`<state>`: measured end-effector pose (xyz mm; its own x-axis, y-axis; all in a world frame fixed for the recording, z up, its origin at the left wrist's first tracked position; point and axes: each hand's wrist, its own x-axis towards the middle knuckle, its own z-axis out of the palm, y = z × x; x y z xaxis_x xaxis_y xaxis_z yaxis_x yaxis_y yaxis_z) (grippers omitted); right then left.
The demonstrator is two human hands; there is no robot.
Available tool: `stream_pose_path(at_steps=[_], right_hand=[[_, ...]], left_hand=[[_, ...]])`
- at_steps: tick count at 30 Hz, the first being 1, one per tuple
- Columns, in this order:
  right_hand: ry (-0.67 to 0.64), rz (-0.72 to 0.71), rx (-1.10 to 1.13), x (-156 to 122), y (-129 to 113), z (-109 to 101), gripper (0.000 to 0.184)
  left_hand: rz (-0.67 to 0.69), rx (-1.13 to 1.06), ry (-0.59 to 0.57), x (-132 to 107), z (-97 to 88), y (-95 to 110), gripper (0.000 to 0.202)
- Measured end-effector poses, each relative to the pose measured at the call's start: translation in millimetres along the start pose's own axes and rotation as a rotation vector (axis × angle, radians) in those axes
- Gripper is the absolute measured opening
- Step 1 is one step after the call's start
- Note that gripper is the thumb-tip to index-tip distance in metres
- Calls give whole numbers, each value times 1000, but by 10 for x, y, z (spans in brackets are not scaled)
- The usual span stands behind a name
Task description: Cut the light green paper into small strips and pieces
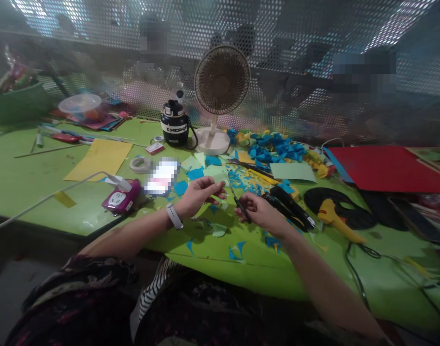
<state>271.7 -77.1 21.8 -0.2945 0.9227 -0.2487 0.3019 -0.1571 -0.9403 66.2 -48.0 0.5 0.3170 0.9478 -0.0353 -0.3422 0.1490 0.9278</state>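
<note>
My right hand [255, 211] is closed around the dark handles of a pair of scissors [244, 209]. Their thin blades point up and away, towards my left fingertips. My left hand [202, 193], with a white band on its wrist, is closed in a pinch on a small light green piece of paper [223, 205], mostly hidden by the fingers. Just beyond it, light green and blue paper squares [195, 173] lie on the green table [201, 247]. Small blue and yellow clippings [246, 179] are heaped past the scissors, and a cut green scrap [218, 229] lies below my hands.
A black stapler [292, 207] and a yellow glue gun [338, 222] lie to the right, near red sheets [389, 168]. Behind stand a fan [222, 79], a black bottle [174, 126] and folded blue pieces [277, 146]. A lit phone [162, 178] and purple power strip [122, 196] lie left.
</note>
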Motion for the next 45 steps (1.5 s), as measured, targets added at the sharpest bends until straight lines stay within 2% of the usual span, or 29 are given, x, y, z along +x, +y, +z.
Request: stream_pose_path(at_steps=[5,13,22,38,45], right_hand=[[-42,-24,-63,14,47,7,50],[-45,-38,-86,7,-14,5,51],[-49,-67,-97,23,27,2,49],[40,-55,-131,-15,-31,32,56],[43,-40,-128,-35,-72,30,56]], left_hand=[[-5,38,-12,-5,3,13,38],[-4,42,-24,-16,17,12,39],[0,38,-20,-13,16,3,43],[-21,35,-19,-19,7,1,41],[-7,-3,21,8,-15,-10,45]])
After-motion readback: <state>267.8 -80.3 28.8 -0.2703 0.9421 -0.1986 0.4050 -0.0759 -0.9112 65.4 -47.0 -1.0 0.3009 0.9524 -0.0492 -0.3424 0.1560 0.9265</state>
